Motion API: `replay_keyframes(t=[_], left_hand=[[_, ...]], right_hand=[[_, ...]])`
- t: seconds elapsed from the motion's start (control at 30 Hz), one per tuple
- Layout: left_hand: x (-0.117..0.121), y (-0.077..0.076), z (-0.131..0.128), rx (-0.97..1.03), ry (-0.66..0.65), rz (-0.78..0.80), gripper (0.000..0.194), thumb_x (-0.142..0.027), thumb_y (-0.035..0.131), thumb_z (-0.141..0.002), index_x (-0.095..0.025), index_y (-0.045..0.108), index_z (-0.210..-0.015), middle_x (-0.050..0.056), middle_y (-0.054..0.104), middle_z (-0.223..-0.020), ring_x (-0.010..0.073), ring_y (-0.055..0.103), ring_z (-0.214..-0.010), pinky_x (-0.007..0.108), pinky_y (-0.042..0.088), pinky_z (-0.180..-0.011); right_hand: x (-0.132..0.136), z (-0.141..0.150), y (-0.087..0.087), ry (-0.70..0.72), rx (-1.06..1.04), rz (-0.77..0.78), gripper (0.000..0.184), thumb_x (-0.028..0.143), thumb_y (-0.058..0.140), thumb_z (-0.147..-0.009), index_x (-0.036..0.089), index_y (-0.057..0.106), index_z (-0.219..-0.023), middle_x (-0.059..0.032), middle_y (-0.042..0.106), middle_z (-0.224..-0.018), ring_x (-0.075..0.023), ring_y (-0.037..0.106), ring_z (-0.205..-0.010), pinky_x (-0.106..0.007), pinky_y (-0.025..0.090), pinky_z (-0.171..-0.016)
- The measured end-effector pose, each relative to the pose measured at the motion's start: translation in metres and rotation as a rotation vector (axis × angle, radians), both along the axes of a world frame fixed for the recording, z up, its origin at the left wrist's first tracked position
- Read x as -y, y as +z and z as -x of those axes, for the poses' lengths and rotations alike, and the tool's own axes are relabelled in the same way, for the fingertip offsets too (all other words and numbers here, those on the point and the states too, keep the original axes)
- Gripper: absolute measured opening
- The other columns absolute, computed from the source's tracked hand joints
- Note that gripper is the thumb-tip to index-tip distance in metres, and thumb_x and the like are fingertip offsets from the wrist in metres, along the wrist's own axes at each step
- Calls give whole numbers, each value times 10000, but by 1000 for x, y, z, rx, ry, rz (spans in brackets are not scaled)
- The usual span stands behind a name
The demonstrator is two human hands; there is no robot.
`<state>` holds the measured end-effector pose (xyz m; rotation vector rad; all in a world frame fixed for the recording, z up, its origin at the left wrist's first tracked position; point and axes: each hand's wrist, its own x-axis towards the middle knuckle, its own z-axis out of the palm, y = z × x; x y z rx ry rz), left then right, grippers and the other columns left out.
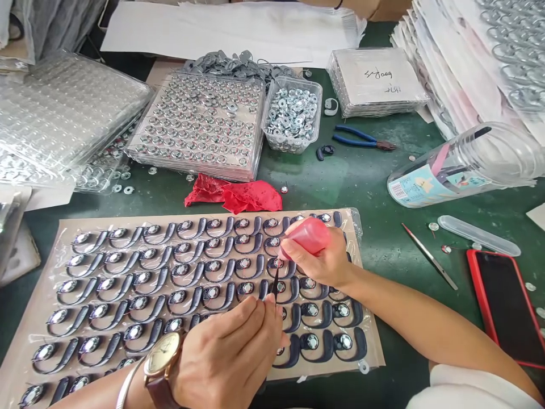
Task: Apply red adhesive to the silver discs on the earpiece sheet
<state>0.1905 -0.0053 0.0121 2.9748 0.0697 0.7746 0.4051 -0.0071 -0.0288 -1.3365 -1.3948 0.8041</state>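
Observation:
My right hand point(326, 264) is wrapped round a red squeeze bottle point(310, 236), its nozzle tilted down to the left over a dark ear-hook earphone shell. My left hand point(230, 352), wearing a watch, pinches dark tweezers point(276, 278). Their fine tips point up and away, close to the bottle's nozzle; whether they touch anything is too small to tell. Beneath both hands lies a clear tray on brown paper point(372, 352). It carries rows of dark ear-hook shells point(317, 341), with round silver speaker drivers point(311, 341) in them. My left hand hides some shells.
Beyond the tray are a red cloth point(238, 194), a tub point(293, 142) of metal discs, stacked driver trays point(200, 122) and blue-handled pliers point(360, 138). At right lie a clear jar point(460, 165), loose tweezers point(430, 257) and a red-cased phone point(506, 307). Plastic trays point(63, 108) pile up at left.

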Motion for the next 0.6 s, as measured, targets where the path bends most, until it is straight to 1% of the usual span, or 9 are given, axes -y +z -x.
replay_keyframes(t=[0.1, 0.27, 0.33, 0.47, 0.6], left_hand=[[1, 1, 0, 3, 21, 22, 185, -143, 719, -799, -8, 713, -926, 145, 746, -926, 282, 727, -877, 338, 649, -728], [0, 1, 0, 10, 30, 29, 206, -151, 739, -787, -22, 713, -944, 140, 745, -950, 275, 726, -890, 339, 641, -751], [0, 1, 1, 6, 36, 27, 210, -156, 741, -787, -25, 712, -949, 136, 745, -956, 267, 726, -888, 334, 637, -757], [-1, 0, 2, 5, 31, 29, 212, -160, 744, -786, -27, 712, -948, 136, 743, -964, 265, 723, -900, 342, 627, -782], [-2, 1, 3, 6, 33, 25, 207, -168, 735, -798, -36, 712, -956, 129, 743, -972, 258, 719, -911, 343, 617, -798]], right_hand=[[0, 0, 0, 4, 1, -3, 197, 364, 659, -849, 198, 650, -742, -25, 683, -632, -150, 636, -583, -298, 546, -592], [2, -1, -1, -47, -53, -28, 146, 345, 679, -833, 206, 634, -828, -9, 664, -608, -155, 633, -569, -296, 532, -564], [2, -2, 0, -65, -48, -13, 140, 343, 663, -846, 207, 637, -824, -4, 648, -585, -149, 617, -543, -295, 524, -551], [1, -3, 3, -69, 19, 32, 205, 371, 646, -852, 197, 644, -743, -19, 647, -594, -145, 606, -548, -297, 524, -566], [-1, -2, 2, -57, 39, 32, 243, 405, 641, -855, 197, 642, -728, -13, 650, -602, -134, 592, -557, -286, 523, -585]])
